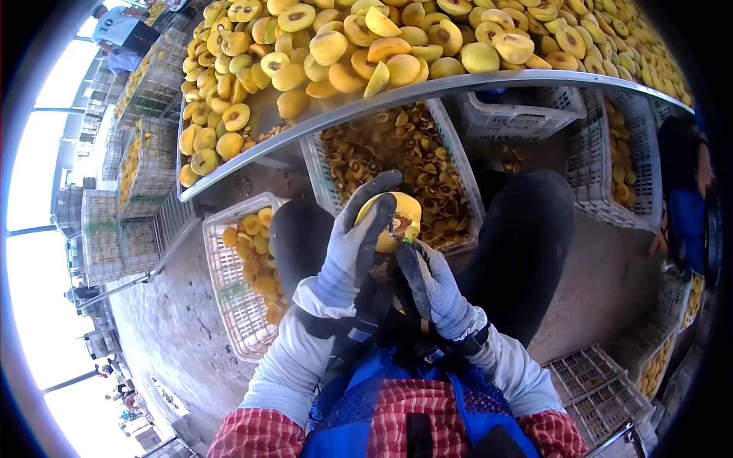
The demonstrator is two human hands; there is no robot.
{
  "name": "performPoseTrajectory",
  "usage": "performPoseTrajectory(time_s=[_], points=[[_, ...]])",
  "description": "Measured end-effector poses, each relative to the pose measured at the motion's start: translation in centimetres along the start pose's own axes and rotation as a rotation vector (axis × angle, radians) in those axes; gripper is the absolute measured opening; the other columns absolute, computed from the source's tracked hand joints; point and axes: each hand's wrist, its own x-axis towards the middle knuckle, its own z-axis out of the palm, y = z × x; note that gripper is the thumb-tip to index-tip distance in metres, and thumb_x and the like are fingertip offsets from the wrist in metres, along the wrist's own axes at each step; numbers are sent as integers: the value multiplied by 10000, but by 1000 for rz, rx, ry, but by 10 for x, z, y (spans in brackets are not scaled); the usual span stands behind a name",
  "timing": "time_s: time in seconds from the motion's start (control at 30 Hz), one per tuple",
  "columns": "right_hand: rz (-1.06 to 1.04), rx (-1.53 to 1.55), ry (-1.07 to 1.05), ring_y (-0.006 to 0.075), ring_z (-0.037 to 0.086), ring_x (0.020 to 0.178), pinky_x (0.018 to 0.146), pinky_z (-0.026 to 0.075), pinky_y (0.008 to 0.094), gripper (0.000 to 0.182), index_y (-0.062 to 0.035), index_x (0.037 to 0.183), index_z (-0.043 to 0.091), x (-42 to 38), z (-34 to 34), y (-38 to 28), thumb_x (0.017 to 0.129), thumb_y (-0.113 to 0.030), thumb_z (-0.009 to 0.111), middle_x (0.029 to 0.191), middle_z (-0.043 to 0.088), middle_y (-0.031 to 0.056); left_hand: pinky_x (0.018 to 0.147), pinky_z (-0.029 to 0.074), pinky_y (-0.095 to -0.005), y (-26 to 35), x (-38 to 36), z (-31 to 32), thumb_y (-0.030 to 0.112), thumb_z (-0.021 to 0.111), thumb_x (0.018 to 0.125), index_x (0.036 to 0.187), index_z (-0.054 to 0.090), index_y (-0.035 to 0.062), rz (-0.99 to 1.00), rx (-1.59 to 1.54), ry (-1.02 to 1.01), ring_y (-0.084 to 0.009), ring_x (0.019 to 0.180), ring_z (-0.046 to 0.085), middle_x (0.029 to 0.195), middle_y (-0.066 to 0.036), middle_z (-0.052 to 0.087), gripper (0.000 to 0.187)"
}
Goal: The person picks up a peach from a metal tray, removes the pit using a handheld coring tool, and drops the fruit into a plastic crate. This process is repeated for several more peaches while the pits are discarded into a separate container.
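Two gloved hands, the left hand (pixel 353 248) and the right hand (pixel 431 284), are on one peach half (pixel 397 217). Three white crates (pixel 233 294) sit around the knees: one of peach halves, one of pits, one barely filled. Peach halves on the table (pixel 427 90): too many to count.

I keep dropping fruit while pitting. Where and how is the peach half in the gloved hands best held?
Cup the peach half by its rounded skin side, coming from the left as the left hand does, fingers wrapped over the top edge. The cut face then stays open toward the right hand working at the pit.
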Motion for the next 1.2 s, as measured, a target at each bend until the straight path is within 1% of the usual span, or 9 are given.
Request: performPoseTrajectory(time_s=[0.1, 0.23, 0.37, 0.53, 0.73, 1.0, 1.1, 1.17, 1.2], points=[[156, -106, -81, 143, 550, 676, 603, 449, 254, 310, 21, 1053, 565, -11, 0, -6, 950, -269, 532, 811, 588, 70, 834, 468, -249, -10, -7, 10, 214, 543, 945, 1185, 553, -12, 150, 115, 57, -128, 937, 585, 1048, -73, 614, 330], [483, 923, -621, 118, 452, 474, 432, 384, 230, 453, -38, 974, 581, -12, -6, -4, 947, -476, 465, 675, 520, 31, 832, 475, -257, -16, -10, 8, 213, 523, 952, 1178, 553, -19, 157, 41, -39, -134, 926, 592, 1042, -79, 619, 325], [571, 1235, -741, 79, 388, 418, 352, 320, 215, 541, -64, 970, 587, -8, -2, 5, 943, -562, 378, 608, 455, -3, 803, 492, -263, -20, -10, 8, 251, 525, 952, 1161, 567, -15, -5, -218, -67, -133, 886, 596, 1009, -87, 629, 340], [653, 1268, -622, 60, 388, 344, 290, 320, 198, 523, -50, 958, 540, -9, 0, 11, 942, -550, 387, 560, 448, 4, 787, 494, -264, -25, -18, 7, 278, 529, 950, 1124, 587, -15, -135, -330, 92, -137, 866, 598, 973, -82, 632, 346], [741, 1405, -691, 56, 382, 340, 287, 319, 201, 533, -30, 973, 535, -11, 16, 17, 949, -539, 377, 571, 453, 15, 797, 499, -276, -22, -26, -11, 288, 506, 956, 1114, 593, -14, 92, -85, 54, -150, 873, 600, 983, -96, 635, 351], [649, 1092, -622, 69, 378, 370, 310, 311, 204, 494, -52, 906, 519, -5, 15, 25, 955, -525, 386, 587, 462, 20, 684, 528, -284, -43, -47, -55, 439, 532, 905, 1072, 578, 74, -248, -575, 354, -160, 779, 631, 912, -128, 645, 405], [587, 1130, -694, 94, 407, 415, 338, 306, 224, 502, -78, 968, 550, 9, -2, 35, 947, -550, 382, 631, 497, 24, 755, 518, -272, -47, -43, -99, 348, 570, 898, 1124, 543, 41, 148, 15, 721, -170, 879, 616, 978, -140, 623, 383], [624, 1158, -682, 96, 401, 411, 331, 303, 225, 504, -74, 977, 545, 3, -2, 34, 947, -549, 380, 625, 486, 24, 903, 481, -309, -35, -44, -158, 230, 574, 911, 1208, 509, -41, 345, -166, 722, -229, 1017, 589, 1107, -123, 598, 408], [644, 1161, -690, 96, 399, 409, 327, 301, 226, 505, -72, 982, 543, 3, -2, 31, 948, -548, 378, 622, 481, 24, 909, 475, -360, -47, -43, -218, 253, 609, 888, 1224, 525, 16, 448, 604, 783, -258, 1005, 601, 1106, -129, 609, 420]])
